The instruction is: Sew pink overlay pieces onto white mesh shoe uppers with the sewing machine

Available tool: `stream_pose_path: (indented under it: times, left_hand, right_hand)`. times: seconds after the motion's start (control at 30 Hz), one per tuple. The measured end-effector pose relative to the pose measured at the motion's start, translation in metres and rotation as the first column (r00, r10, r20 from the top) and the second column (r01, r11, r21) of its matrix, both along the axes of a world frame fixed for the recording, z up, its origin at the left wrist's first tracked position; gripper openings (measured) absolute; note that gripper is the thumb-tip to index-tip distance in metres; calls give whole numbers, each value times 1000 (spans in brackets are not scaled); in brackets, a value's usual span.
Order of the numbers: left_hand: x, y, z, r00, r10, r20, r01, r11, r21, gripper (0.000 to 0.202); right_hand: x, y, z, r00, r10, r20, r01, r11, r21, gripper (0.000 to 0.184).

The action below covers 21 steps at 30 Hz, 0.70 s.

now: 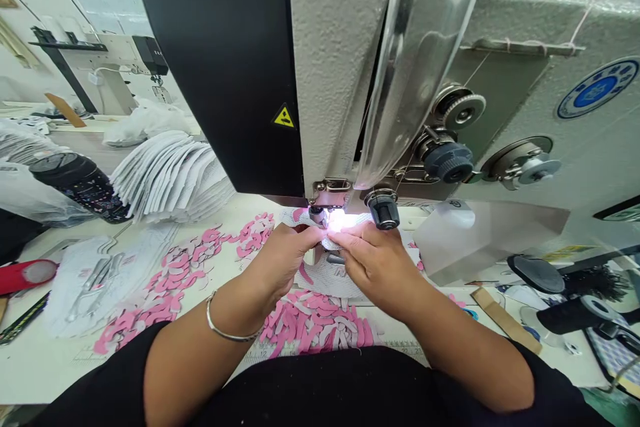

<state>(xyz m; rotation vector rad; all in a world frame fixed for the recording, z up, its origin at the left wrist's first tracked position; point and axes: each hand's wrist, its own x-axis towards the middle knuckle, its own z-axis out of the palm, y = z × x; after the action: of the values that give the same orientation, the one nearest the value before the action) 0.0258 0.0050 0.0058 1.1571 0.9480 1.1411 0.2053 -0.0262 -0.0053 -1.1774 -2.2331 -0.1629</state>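
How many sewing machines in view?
2. An industrial sewing machine fills the view ahead, above the hands; a second sewing machine stands in the background at upper left. Others may be out of frame.

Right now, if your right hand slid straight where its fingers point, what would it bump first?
The right hand would probably meet the left hand's fingers first, though depth is hard to judge.

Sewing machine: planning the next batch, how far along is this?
Stacked white mesh pieces look done, perhaps. In hand: the left hand and right hand hold one mesh piece at the needle. Left: perhaps the pink crescent pieces heaped on the table.
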Motion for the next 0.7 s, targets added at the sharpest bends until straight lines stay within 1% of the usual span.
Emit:
stream_pose_path:
  times: [0.07,0.13,0.2,0.27,0.33,0.4,0.5,0.6,0.7]
  left_hand:
    - [-1,0,2,1000,-12,0,12,1000,6,9]
    - [-1,-1,2,1000,-18,-5,18,1000,-5,13]
    - [-2,-1,2,1000,-28,-10,28,999,-19,16]
    - [-3,0,2,999,-33,-10,33,999,-26,14]
    - [-5,2,2,999,-45,-4,44,998,-41,11]
    - [-8,6,1,998,-56,-4,55,995,-79,11]
    - [-14,13,0,996,-85,-31,80,987,-136,13]
    - [-16,14,-1,993,-101,-64,93,989,-113,8]
    - [-14,9,-2,993,-48,-112,38,995,-93,11]
  right_hand:
    - [10,6,9,997,75,20,-72,992,-106,50]
    - [18,12,13,990,142,-15,-143,974,-177,54]
    - [22,18,9,981,174,-85,-188,960,-206,55]
    - [22,21,3,972,176,-155,-206,957,-205,56]
    - [17,20,-4,967,155,-205,-193,964,-183,57]
    - [11,16,-9,968,121,-222,-155,978,-143,55]
    - [1,9,-16,978,53,-204,-57,998,-14,51]
    - [-6,4,-21,982,3,-187,17,995,103,51]
    - [-9,2,-25,983,-5,-181,28,992,123,51]
